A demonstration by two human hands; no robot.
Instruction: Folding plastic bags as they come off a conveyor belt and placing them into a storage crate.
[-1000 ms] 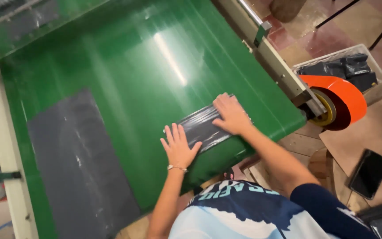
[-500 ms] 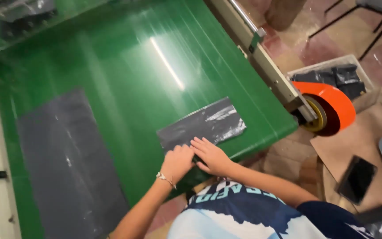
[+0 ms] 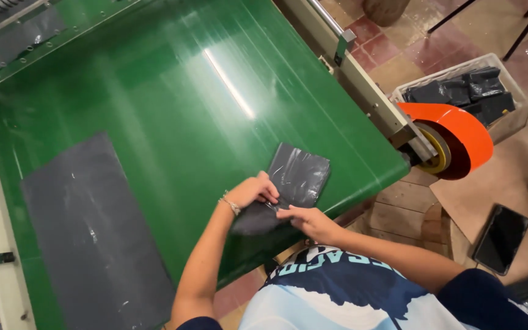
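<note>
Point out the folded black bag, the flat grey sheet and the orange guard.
folded black bag (image 3: 300,174), head view, its glossy upper panel
flat grey sheet (image 3: 93,232), head view, its middle
orange guard (image 3: 462,131), head view, its curved outer face

A: Belt, upper middle — green, smooth, glossy, bright streak of glare on it.
B: Bag at center?
A: Thin dark plastic film, crinkly, slight sheen. Flat sheet at lower left, same film, duller, few specks.
B: Frame?
A: Rail, upper right, painted metal, matt. Guard at right, orange, smooth, semi-gloss.
B: Floor side?
A: Crate pale plastic. Cardboard matt brown. Phone, lower right, glossy black. Tiles reddish, worn.
</note>
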